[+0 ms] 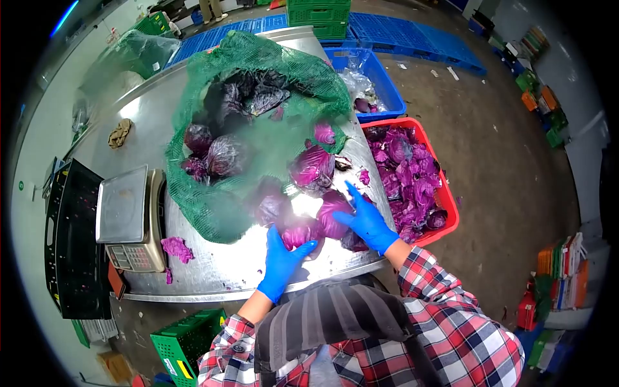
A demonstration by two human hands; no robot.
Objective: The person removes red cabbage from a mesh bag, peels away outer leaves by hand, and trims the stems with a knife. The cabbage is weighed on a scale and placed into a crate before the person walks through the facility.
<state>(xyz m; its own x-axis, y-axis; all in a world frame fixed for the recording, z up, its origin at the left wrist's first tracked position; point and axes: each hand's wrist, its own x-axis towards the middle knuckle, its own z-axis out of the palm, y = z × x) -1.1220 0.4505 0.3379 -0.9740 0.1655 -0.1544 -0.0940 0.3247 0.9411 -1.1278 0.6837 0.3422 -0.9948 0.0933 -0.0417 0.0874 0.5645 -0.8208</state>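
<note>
Both hands wear blue gloves over the near edge of a metal table (213,274). My left hand (282,261) cups the near-left side of a red cabbage (300,233), thumb and fingers set around it. My right hand (367,222) is spread, its thumb against another red cabbage (333,214) and the other fingers stretched past its right side. Beyond them sits a larger cabbage (312,169) with glossy purple leaves. A green mesh bag (193,200) lies spread open, with several darker cabbages (227,157) in it. Part of the view is hazy.
Right of the table stands a red crate (451,209) full of purple leaves, with a blue crate (390,90) behind it. At left are a digital scale (132,222), a black crate (74,238) and a loose leaf (176,249). A green crate (184,348) stands below the near edge.
</note>
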